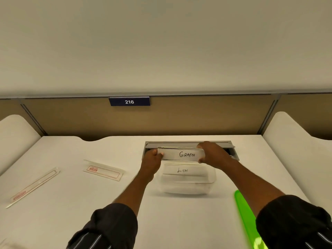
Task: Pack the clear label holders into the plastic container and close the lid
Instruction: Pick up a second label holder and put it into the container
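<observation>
Loose label holders: two lie flat on the white desk (pixel 107 212) in the left half of the frame, well apart from the container, a long narrow holder (pixel 34 187) at far left, set on a slant, and a wider holder (pixel 104 171) right of it, both clear with red print
Number plate (pixel 129 101): one, dark blue, reading "216", on the tan partition at upper centre-left
Left hand (pixel 152 159): fingers curled round the left end of the held holder, thumb on its front face
Held holder (pixel 181 154): one clear sleeve with a white card lettered "GIRAFEE", upright on its long edge at centre frame, above the container's far rim; thin edges of more pieces show just behind it, their number cannot be told
Plastic container (pixel 185 189): one, clear and lidless, on the desk just below the hands, blurred; inside it, one holder with a card lettered "LION" (pixel 183 170) leans face-forward, and whether more stand behind it cannot be told
Desk hatch (pixel 188 143): one grey recessed slot behind the container, its flap raised
Right hand (pixel 213 153): wrapped over the right end of the held holder, fingers over its top edge, thumb at its lower corner
Green strip (pixel 246 216): one, bright green plastic, blurred, at lower right, partly behind the dark striped right sleeve (pixel 294 221); what it is cannot be told
</observation>
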A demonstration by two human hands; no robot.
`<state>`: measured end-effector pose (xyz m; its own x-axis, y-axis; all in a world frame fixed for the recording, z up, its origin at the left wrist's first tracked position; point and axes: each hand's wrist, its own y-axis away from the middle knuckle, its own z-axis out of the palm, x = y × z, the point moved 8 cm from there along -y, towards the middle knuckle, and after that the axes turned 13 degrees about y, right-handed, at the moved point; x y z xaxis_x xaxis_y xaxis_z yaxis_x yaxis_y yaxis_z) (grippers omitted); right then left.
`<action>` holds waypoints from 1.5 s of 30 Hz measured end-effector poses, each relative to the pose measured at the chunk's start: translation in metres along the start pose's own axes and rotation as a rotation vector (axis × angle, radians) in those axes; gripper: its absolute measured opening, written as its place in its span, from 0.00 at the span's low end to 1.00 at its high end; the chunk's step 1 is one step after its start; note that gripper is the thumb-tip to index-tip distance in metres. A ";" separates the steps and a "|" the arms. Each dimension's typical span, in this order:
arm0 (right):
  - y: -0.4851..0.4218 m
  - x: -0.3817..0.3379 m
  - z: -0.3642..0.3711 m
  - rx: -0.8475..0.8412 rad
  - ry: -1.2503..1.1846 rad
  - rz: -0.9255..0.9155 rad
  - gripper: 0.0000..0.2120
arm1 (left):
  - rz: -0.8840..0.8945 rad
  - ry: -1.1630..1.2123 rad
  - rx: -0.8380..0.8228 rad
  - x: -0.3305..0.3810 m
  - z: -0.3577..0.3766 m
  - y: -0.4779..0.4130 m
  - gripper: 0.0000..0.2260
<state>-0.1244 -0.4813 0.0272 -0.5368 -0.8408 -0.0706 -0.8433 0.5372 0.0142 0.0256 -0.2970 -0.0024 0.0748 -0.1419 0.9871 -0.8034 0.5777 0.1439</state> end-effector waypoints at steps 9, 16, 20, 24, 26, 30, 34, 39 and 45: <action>-0.010 0.014 0.030 -0.083 0.057 0.000 0.29 | 0.134 -0.493 0.083 -0.003 0.016 -0.019 0.17; -0.015 0.014 0.045 -0.105 0.244 -0.055 0.26 | 0.137 -0.686 0.025 -0.011 0.033 -0.030 0.08; -0.017 0.013 0.053 -0.103 0.324 -0.074 0.26 | 0.159 -0.742 0.015 -0.013 0.037 -0.036 0.06; -0.020 0.014 0.060 -0.109 0.395 -0.110 0.25 | 0.150 -0.819 -0.024 -0.017 0.041 -0.039 0.06; -0.022 0.016 0.065 -0.134 0.384 -0.105 0.25 | 0.116 -0.875 -0.069 -0.023 0.044 -0.040 0.08; -0.025 0.019 0.075 -0.163 0.362 -0.099 0.24 | 0.131 -1.016 -0.145 -0.023 0.055 -0.040 0.09; -0.031 0.021 0.084 -0.184 0.367 -0.088 0.23 | 0.200 -1.147 -0.183 -0.021 0.064 -0.042 0.11; -0.035 0.022 0.097 -0.241 0.369 -0.080 0.20 | 0.216 -1.230 -0.246 -0.033 0.072 -0.050 0.14; -0.040 0.023 0.109 -0.294 0.375 -0.080 0.19 | 0.227 -1.305 -0.312 -0.048 0.078 -0.058 0.13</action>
<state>-0.1005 -0.5148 -0.0839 -0.3963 -0.8741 0.2809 -0.8249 0.4734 0.3090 0.0225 -0.3858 -0.0640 -0.7884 -0.5702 0.2307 -0.5442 0.8214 0.1704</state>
